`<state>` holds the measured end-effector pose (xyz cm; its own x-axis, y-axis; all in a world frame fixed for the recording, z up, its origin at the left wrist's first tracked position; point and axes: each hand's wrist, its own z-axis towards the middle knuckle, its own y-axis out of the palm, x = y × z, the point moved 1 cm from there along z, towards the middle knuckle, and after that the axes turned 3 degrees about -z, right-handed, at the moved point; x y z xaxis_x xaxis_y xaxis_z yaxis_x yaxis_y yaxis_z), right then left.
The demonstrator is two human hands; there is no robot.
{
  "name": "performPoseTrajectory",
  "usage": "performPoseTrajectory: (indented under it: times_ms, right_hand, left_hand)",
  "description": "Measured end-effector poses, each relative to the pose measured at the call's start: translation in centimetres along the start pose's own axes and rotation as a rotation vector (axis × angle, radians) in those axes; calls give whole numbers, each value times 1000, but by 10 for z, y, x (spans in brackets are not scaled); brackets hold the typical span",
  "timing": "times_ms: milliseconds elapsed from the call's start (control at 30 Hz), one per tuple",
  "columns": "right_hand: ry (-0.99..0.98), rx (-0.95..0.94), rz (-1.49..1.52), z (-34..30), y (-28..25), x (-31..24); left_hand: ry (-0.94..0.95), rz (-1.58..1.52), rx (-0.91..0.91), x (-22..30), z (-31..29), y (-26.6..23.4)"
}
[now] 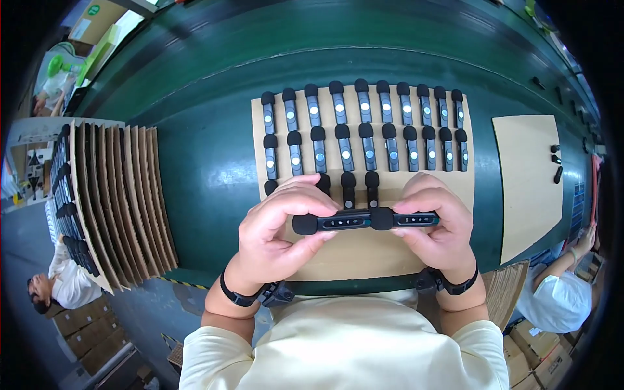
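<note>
In front of my chest, two small black clip-on wireless microphones with foam tips are held end to end. My left hand (281, 224) pinches the left microphone (344, 222) between thumb and fingers. The right microphone (411, 220) is gripped the same way by my right hand (443, 218), its foam tip meeting the end of the other. Below them lies a cardboard sheet (354, 260). Rows of similar microphones (338, 107) lie on its far part, foam tips pointing away from me. A shorter row (349, 185) lies nearest, partly hidden behind my hands.
The sheet rests on a green work table (208, 140). At the left stand several upright cardboard sheets (133, 201), with microphones on the outermost. Another cardboard sheet (530, 175) at the right carries a few black pieces (556, 158). One person (75, 283) is at the left, another (556, 296) at the right.
</note>
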<state>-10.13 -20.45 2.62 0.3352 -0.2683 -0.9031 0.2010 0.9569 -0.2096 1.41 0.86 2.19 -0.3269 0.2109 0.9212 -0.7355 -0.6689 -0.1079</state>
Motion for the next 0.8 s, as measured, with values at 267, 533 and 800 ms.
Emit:
performPoseTrajectory:
  times_ms: [267,533,800]
  right_hand:
    - [-21,-6,-16,0,1,-2]
    - [-17,-3,-16,0,2,-2]
    - [-50,-3,37,-5,4,2]
  left_hand:
    - [10,28,-16,4,1,-2]
    - [-3,12,12,4,0,0]
    - [77,222,28,10,5,5]
